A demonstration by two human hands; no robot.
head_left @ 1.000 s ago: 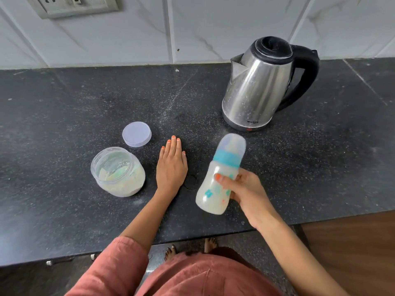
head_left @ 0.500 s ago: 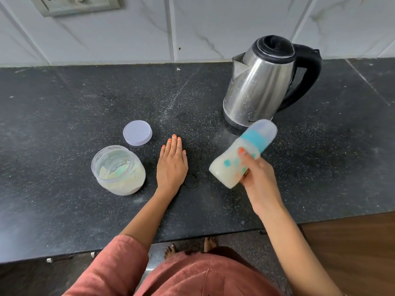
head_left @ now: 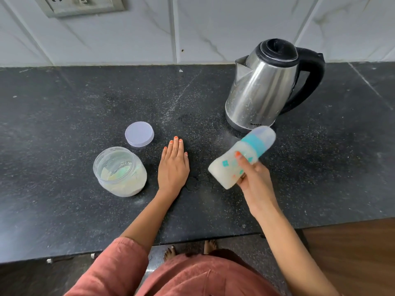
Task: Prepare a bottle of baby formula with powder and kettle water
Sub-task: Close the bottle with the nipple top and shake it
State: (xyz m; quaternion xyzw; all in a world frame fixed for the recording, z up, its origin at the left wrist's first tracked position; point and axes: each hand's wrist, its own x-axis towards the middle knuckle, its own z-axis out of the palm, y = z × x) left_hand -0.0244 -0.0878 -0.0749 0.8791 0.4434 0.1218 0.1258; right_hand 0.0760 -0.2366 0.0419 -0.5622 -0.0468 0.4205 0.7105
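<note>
Capped bottle (head_left: 239,161) tilted in my right hand (head_left: 254,180), above the counter (head_left: 64,103), in front of the kettle (head_left: 260,90).
My right fingers (head_left: 240,157) gripped its milky lower body, teat end pointing up and away; if that grip slipped or the cap sat loose, I judged formula could spill. My left hand (head_left: 173,165) lay flat, fingers straight, beside the open powder jar (head_left: 119,171).
</note>
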